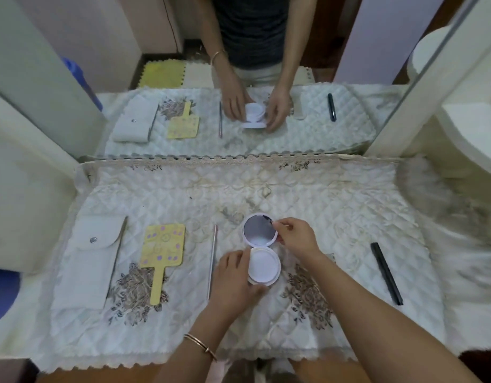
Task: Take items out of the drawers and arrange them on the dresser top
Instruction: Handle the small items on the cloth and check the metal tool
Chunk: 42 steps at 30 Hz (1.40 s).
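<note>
A quilted, lace-edged cloth (335,205) covers the dresser surface below a wall mirror (307,139). At centre frame a round white compact (263,266) lies open. The left hand (234,275) curls its fingers (238,257) round the base, and the right hand (296,237) pinches the lid's rim. A white snap pouch (92,258), yellow painted paddle (162,248) and metal rod (212,261) lie at left, a black stick (386,272) at right.

On the cloth (321,194), left to right: pouch (92,261), hand mirror (162,250), rod (212,261), compact (262,250), pen (386,273)

Yellow paddle (162,250) (lilac dots), white compact (262,251), black pen (386,273).
</note>
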### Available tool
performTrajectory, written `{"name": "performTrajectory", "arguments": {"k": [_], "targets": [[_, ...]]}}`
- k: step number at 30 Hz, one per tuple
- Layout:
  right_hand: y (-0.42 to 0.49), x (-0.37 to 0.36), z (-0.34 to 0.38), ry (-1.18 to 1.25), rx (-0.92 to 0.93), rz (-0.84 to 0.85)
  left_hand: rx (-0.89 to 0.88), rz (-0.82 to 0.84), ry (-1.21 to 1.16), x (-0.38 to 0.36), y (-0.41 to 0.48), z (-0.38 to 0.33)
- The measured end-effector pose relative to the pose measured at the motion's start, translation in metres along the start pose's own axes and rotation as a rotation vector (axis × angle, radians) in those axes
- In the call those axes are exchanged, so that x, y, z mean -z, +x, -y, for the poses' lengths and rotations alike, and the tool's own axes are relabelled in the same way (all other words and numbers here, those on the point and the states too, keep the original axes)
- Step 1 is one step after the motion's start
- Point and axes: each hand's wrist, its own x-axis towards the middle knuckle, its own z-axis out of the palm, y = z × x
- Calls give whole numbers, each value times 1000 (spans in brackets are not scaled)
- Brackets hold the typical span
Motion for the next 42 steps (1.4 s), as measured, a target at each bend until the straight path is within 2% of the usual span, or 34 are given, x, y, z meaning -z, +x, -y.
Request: {"name": "performTrajectory", "arguments": {"k": [2, 5, 9, 11, 13, 17, 20, 25, 30, 33, 37, 40, 42], "targets": [[-5, 2, 0, 83, -17, -24, 32, 67, -6, 0, 1, 0], [-24, 18, -11, 65, 34, -104, 22, 30, 11, -3, -3, -4], [-55, 59, -53, -39, 46, -281, -99, -165, 18, -5, -7, -30], [-67, 73, -75, -117, 1, -319, -199, -208, 20, -10, -6, -48], [-74, 75, -90, -209, -33, -283, -238, -176, 79, -18, -4, -58], [-82, 57, -101, -395, -15, -231, -131, -161, 155, -21, -5, -51], [-83, 50, -96, -416, -4, -259, -95, -194, 61, -16, -13, -34], [-73, 23, -75, -376, 45, -186, 41, -185, -81, -12, -20, -18], [-60, 4, -57, -391, 84, -141, 29, -165, -92, -9, -23, -12], [-61, 27, -66, -355, 89, -236, -19, -192, -95, -9, -19, -17], [-55, 88, -97, -441, -42, -490, -143, -245, -151, -7, -9, -41], [-50, 115, -115, -407, -173, -509, -198, -234, -196, -6, -2, -57], [-46, 119, -121, -411, -174, -478, -166, -205, -248, -9, 1, -61]]}}
